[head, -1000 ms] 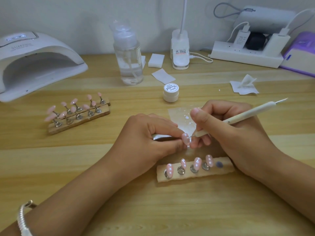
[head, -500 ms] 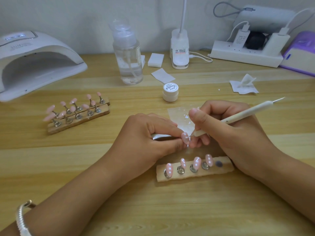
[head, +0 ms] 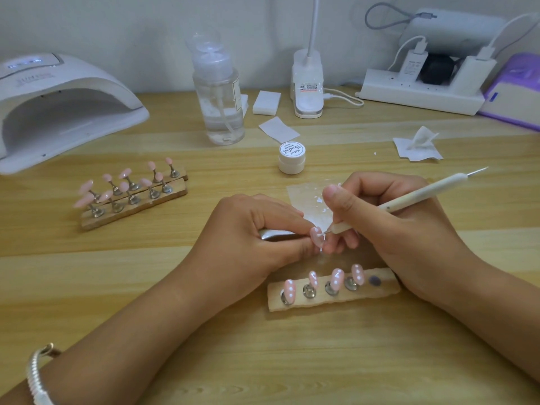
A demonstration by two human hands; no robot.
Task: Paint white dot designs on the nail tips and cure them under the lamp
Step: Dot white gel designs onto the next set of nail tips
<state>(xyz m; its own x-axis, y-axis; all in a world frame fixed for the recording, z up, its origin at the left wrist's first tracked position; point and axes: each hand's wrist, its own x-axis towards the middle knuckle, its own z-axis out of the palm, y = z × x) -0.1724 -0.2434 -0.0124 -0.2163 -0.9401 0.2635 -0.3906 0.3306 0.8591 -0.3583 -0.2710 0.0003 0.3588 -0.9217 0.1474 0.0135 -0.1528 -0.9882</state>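
- Tool (head: 409, 201) slants from upper right to lower left, tip touching 1 pink nail (head: 316, 236).
- Right hand (head: 388, 226) fingers pinch tool.
- Left hand (head: 248, 232) fingers grip nail's metal stem (head: 274, 234).

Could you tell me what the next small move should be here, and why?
Probably lift the dotting pen in the right hand straight off: its point touches the pink nail tip that the left hand holds, where white dots already show.

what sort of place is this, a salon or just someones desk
Probably a home nail-art desk, though that is not certain: a curing lamp, wooden stands of pink nail tips, a small pot of gel paint and a crowded power strip.
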